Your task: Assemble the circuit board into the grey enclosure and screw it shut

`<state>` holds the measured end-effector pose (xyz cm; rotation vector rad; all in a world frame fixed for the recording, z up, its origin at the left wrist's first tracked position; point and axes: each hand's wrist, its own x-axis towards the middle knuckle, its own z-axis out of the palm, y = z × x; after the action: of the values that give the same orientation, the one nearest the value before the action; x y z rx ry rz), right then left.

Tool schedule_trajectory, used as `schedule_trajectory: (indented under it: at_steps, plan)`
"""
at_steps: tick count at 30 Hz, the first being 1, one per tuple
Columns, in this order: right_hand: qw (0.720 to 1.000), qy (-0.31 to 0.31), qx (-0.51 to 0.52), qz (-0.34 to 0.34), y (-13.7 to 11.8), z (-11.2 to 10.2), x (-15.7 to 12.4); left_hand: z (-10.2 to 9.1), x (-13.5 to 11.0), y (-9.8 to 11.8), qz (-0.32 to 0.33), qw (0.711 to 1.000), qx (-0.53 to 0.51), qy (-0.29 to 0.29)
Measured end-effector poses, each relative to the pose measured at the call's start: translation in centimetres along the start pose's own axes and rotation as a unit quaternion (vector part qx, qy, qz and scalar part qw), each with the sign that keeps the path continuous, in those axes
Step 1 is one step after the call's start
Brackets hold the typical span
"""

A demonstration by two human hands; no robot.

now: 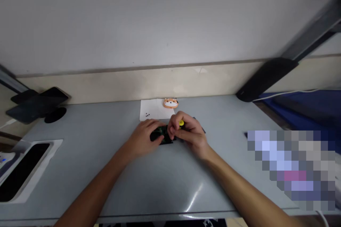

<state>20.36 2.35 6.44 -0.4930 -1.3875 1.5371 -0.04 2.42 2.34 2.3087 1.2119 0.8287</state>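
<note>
A small dark case with a green circuit board lies flat on the grey table between my hands. My left hand grips its left end, thumb at the near side and fingers along the far edge. A screwdriver with a yellow handle end is pinched in my right hand over the board's right part. My fingers hide its shaft and tip, so I cannot tell if it touches a screw. Behind my hands, several tiny dark screws rest on a white sheet of paper.
An orange animal-face case sits on the paper's right part. Part of a dark flat thing shows behind my right hand. A phone stand and a black-faced device are at left. A black post base stands back right.
</note>
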Motion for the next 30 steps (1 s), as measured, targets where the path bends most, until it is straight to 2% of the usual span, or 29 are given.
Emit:
schedule_trajectory:
  at_steps: [5,13,22,26,30]
  plan:
    - [0.999,0.007,-0.017,-0.035,-0.2,0.7,-0.2,-0.4,0.1,-0.5,-0.011,0.999,-0.026,0.028]
    - [0.999,-0.001,-0.004,-0.045,0.6,1.7,-0.5,-1.1,0.4,-1.4,-0.031,0.998,-0.044,0.039]
    - [0.998,0.025,0.035,-0.045,1.9,3.3,-0.6,-1.4,0.3,-1.4,-0.027,0.996,-0.052,0.062]
    - [0.997,0.037,0.046,-0.047,1.7,2.9,-0.2,-1.4,0.3,-1.5,-0.018,0.996,-0.058,0.066]
    - [0.994,0.079,0.032,-0.068,0.5,1.7,0.1,-1.4,0.3,-1.7,-0.010,0.995,-0.051,0.086]
